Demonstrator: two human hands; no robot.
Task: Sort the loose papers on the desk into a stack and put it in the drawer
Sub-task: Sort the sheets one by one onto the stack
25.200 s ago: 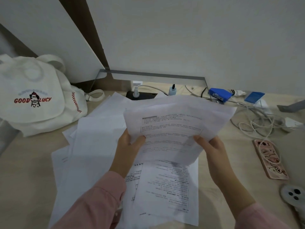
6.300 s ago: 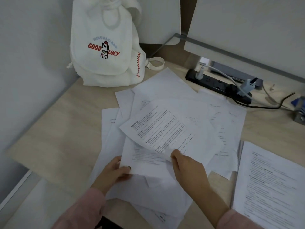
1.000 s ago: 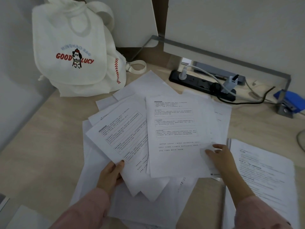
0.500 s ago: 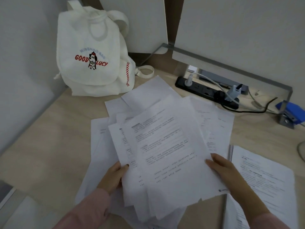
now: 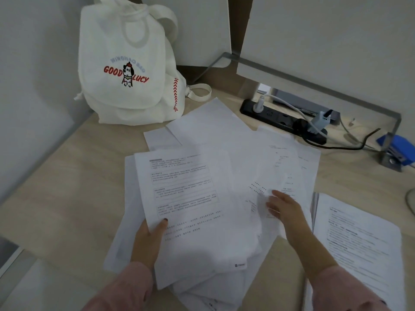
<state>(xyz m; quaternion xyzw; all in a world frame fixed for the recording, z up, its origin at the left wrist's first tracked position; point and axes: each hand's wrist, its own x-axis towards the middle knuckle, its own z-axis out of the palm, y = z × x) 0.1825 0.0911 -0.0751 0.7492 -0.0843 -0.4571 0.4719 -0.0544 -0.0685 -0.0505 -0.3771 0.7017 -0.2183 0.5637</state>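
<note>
Loose white printed papers (image 5: 213,135) lie fanned over the middle of the wooden desk (image 5: 74,176). My left hand (image 5: 150,236) grips the lower left edge of a printed sheet (image 5: 186,198), thumb on top. My right hand (image 5: 285,209) rests with fingers spread on the overlapping sheets to the right of it. A neater stack of papers (image 5: 359,239) lies at the right, beside my right forearm. No drawer is in view.
A white "GOOD LUCY" backpack (image 5: 125,70) stands at the back left. A black power strip (image 5: 283,122) with plugs and cables lies at the back under a grey metal shelf frame (image 5: 314,86). A blue stapler (image 5: 397,151) sits at the far right.
The bundle I held up with both hands has come down. My right hand has let go of its edge and moved up onto the sheets at the right; my left hand keeps its grip.
</note>
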